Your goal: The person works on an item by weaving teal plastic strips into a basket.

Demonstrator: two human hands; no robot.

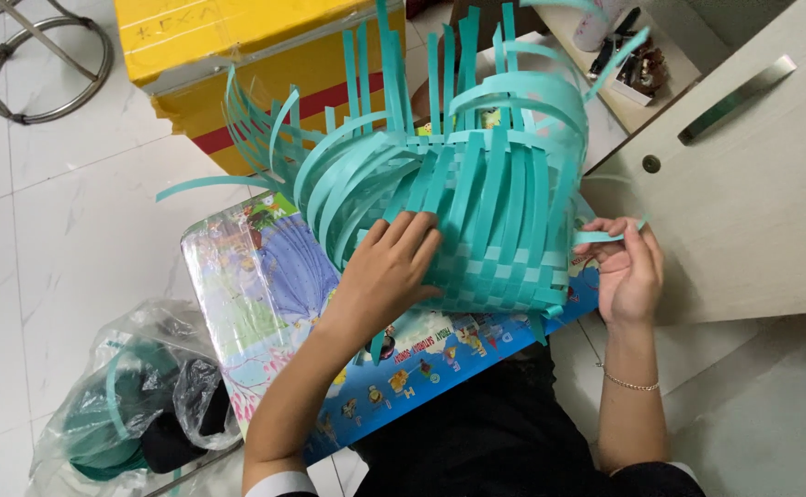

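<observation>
A half-woven basket [486, 212] of teal plastic strips lies on its side on a colourful picture board [255, 285] across my lap. Many loose strip ends stick up and curl out from its open top. My left hand [389, 271] presses flat against the woven base, fingers spread over the weave. My right hand [628, 271] is at the basket's right side and pinches the end of one teal strip [605, 236] between thumb and fingers. A thin bracelet sits on my right wrist.
A yellow cardboard box [237, 55] with red tape stands behind the basket. A clear plastic bag [136, 396] with teal strip rolls lies on the white tiled floor at lower left. A beige cabinet door [743, 184] with a metal handle is on the right; a metal stool base [34, 55] at top left.
</observation>
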